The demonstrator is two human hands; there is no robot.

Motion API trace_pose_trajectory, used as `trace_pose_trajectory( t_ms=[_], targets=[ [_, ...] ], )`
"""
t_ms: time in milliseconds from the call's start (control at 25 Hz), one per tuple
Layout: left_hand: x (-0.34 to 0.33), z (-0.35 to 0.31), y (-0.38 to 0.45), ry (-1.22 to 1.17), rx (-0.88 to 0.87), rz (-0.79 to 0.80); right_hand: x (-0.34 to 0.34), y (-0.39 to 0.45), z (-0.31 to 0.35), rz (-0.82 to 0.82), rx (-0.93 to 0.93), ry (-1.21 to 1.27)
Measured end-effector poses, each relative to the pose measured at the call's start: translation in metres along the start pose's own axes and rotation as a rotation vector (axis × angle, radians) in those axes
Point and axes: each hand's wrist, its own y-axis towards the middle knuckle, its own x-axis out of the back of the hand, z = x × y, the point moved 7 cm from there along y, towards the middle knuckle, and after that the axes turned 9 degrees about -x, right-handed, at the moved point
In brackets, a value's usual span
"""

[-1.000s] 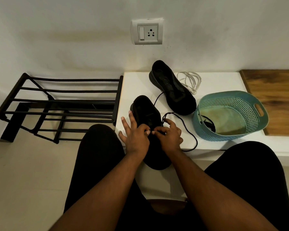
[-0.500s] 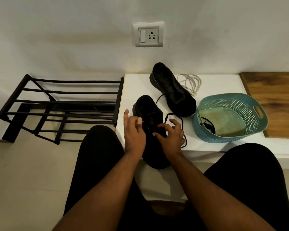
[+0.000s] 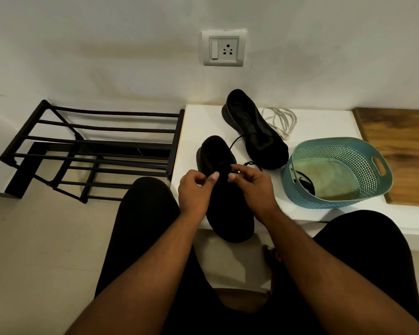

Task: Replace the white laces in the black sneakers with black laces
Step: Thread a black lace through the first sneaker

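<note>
Black lace point(image 3: 224, 170) between both pinching hands

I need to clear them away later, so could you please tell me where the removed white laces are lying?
In the head view, the white laces lie bundled on the white ledge near the wall, just right of the far sneaker.

Home entryway: shoe rack point(image 3: 92, 151) by wall, wall socket point(image 3: 223, 48) (plain plaster), tiled floor.
</note>
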Motion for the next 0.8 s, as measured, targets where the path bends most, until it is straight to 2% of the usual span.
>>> trace_pose_trajectory(
  t_ms=[80,160,280,360,400,520,640,800],
  targets=[
    [-0.006,0.006,-0.006,0.143,0.035,0.031,0.005,-0.002,-0.004,-0.008,-0.009,-0.007],
    [-0.010,0.007,-0.007,0.171,0.031,0.007,0.004,-0.002,-0.005,0.005,0.021,-0.128],
    [-0.014,0.004,-0.007,0.213,0.013,0.020,-0.007,0.003,-0.006,0.046,0.109,-0.548],
    [-0.013,0.011,-0.005,0.117,0.077,0.024,-0.018,0.005,-0.007,0.066,0.154,-0.791],
    [-0.012,0.016,-0.005,0.016,0.141,0.027,-0.021,0.007,-0.009,0.063,0.156,-0.820],
    [-0.013,0.025,-0.008,-0.249,0.307,0.055,-0.021,0.008,-0.016,0.013,0.113,-0.658],
    [-0.014,0.025,-0.008,-0.325,0.346,0.069,-0.017,0.007,-0.028,-0.031,-0.032,-0.337],
    [-0.014,0.021,-0.008,-0.373,0.329,0.095,-0.022,0.006,-0.033,-0.049,-0.067,-0.305]
  ],
)
